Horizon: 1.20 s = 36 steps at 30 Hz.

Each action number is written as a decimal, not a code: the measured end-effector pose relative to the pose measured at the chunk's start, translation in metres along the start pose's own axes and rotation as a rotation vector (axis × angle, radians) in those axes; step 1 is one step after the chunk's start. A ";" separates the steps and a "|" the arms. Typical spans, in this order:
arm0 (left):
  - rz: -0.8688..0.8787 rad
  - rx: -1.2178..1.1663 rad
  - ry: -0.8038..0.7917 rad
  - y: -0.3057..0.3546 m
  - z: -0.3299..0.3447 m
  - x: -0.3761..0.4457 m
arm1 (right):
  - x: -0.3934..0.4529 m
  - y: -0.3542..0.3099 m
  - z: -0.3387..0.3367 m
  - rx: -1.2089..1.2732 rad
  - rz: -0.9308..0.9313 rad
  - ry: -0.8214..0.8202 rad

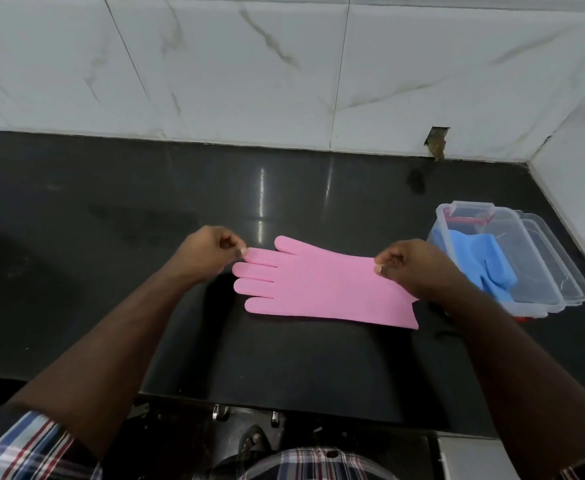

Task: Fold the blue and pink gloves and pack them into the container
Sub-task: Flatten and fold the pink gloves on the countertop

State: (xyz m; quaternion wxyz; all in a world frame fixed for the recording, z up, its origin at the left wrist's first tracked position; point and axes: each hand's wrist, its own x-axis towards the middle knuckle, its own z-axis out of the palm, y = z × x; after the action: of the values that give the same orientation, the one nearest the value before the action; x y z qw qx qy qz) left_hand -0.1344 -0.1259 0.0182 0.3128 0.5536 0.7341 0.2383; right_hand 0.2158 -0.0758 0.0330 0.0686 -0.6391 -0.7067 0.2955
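A pink glove (pixel 322 282) lies flat on the black counter (pixel 111 209), fingers pointing left and cuff to the right. My left hand (pixel 208 252) pinches the tip of its index finger. My right hand (pixel 412 268) pinches the far corner of the cuff and covers part of the cuff edge. A folded blue glove (pixel 485 263) sits inside the clear plastic container (pixel 540 268) at the right.
The container stands on its clear lid near the counter's right end, close to the white tiled side wall (pixel 582 161). A white marble-tiled back wall (pixel 249 71) runs behind the counter. The counter's front edge (pixel 284 403) is just below the glove.
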 end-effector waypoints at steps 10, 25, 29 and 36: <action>-0.212 -0.281 -0.088 -0.028 0.018 -0.014 | 0.036 0.020 0.023 -0.358 0.088 0.116; -0.271 -0.526 0.005 -0.017 0.023 -0.005 | 0.030 0.022 0.019 -0.173 0.161 0.239; -0.307 -0.546 0.001 -0.018 0.028 -0.002 | 0.027 0.021 0.016 -0.230 0.184 0.237; -0.286 -0.417 0.063 -0.013 0.035 -0.001 | 0.029 0.030 0.021 -0.223 0.180 0.289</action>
State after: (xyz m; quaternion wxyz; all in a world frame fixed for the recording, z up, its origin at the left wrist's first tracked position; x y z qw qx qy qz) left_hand -0.1181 -0.1301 -0.0149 0.4277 0.3597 0.7493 0.3553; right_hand 0.2266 -0.0552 -0.0069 0.0717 -0.7392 -0.6578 0.1256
